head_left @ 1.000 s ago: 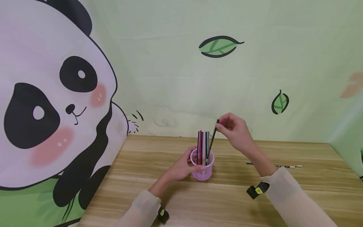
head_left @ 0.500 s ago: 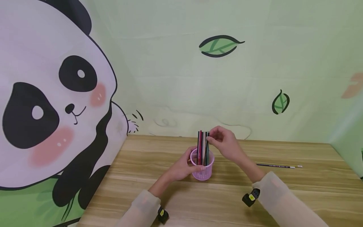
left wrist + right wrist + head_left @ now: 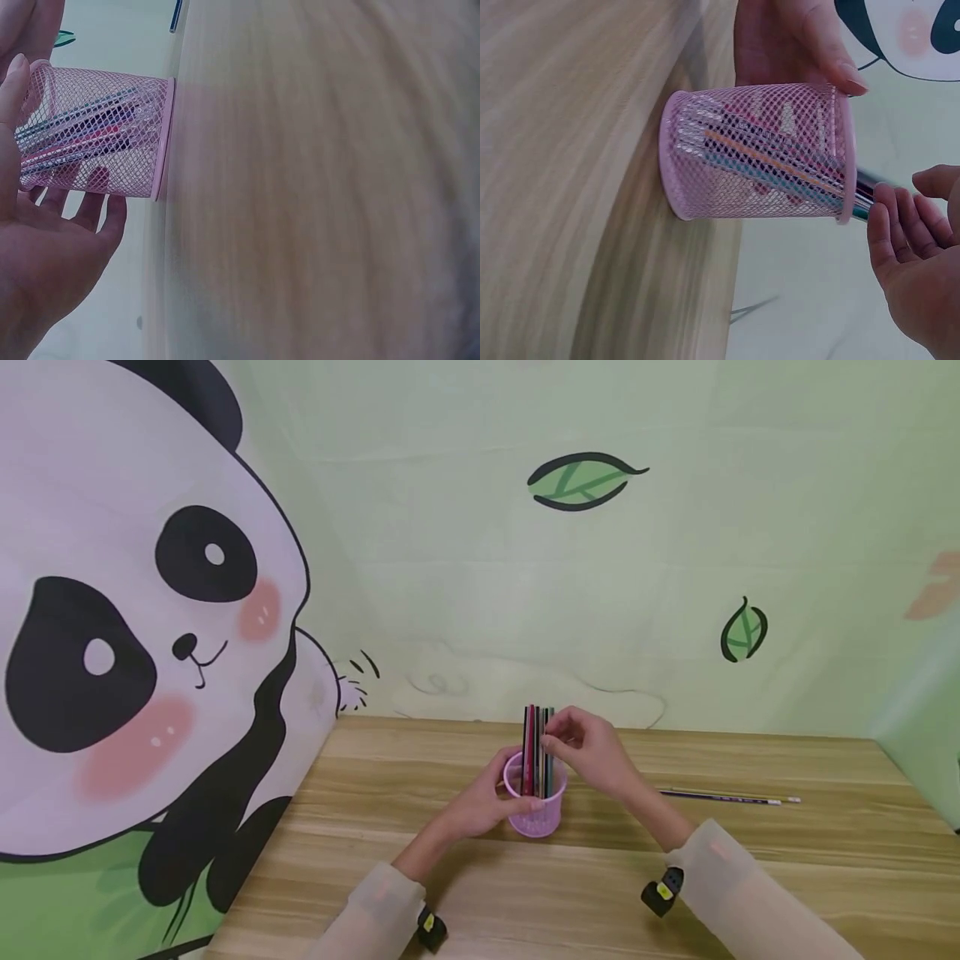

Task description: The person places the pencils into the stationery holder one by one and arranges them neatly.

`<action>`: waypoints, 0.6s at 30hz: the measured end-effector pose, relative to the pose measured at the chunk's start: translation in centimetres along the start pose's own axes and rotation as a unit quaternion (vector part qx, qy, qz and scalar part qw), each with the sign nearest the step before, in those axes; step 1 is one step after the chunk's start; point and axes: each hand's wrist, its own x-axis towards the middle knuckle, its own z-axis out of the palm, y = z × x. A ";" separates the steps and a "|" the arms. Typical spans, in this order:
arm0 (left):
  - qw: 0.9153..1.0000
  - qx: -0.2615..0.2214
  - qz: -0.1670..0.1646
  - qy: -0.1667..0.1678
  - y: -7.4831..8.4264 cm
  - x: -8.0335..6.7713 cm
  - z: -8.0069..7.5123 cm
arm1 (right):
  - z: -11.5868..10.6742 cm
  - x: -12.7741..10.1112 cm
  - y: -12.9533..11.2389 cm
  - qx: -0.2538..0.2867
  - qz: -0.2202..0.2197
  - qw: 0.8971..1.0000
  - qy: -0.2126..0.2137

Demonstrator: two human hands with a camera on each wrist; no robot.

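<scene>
A pink mesh pencil cup stands upright on the wooden table. Several pencils, among them black, red and teal ones, lean together inside it, upper ends above the rim. My left hand holds the cup from its left side, thumb across the front near the rim; in the left wrist view its fingers reach round the mesh. At the pencils' right side is my right hand, fingers bent loosely beside their upper parts. In the right wrist view a gap shows between its thumb and fingers.
To the right of the cup, two pencils lie close together on the table, partly behind the right forearm in the head view. Behind the table rises a pale green backdrop with a large panda and leaves printed on it.
My right hand has brought a dark pencil down into the cup among the others and moved left and lower; its fingers now appear loosened. My left hand and the cup have stayed in place.
</scene>
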 end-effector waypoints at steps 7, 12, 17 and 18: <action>1.000 -0.003 -0.004 0.001 0.1 0.0 0.0 | -0.9 -0.6 0.3 -0.044 -0.004 0.999 -0.011; 1.000 -0.002 -0.006 0.001 0.2 0.0 0.0 | -2.7 -1.3 0.8 -0.090 -0.001 0.996 -0.029; 1.000 0.003 -0.012 0.004 0.3 -0.1 0.0 | -5.1 -2.4 2.5 -0.133 0.021 0.990 -0.044; 1.000 0.004 -0.014 0.004 0.3 -0.2 0.0 | -5.6 -2.6 2.9 -0.143 0.024 0.988 -0.045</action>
